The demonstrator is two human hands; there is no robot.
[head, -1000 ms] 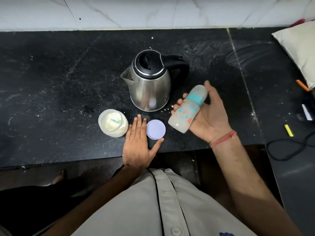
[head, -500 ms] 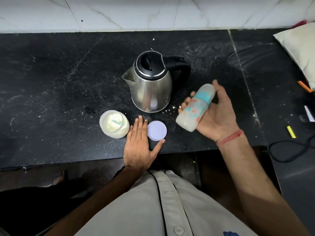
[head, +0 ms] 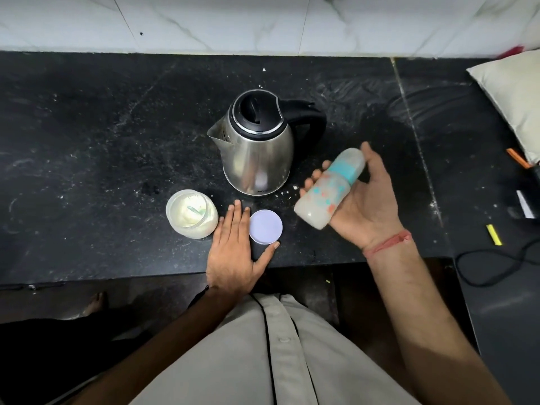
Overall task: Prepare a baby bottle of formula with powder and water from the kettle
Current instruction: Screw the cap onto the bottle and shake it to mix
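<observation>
The capped baby bottle (head: 327,190), milky inside, has swung slightly since a second ago, suggesting mixing, and now lies tilted above the desk's (head: 87,141) front edge, cap toward the back-right, base toward the front-left, cradled in the right hand's (head: 362,200) curled fingers (head: 312,178), while the left hand (head: 233,244) rests flat.

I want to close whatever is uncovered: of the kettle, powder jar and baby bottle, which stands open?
The translucent plastic powder jar is open: its white round lid lies beside it. The steel kettle has its black lid down; the bottle is capped.
</observation>
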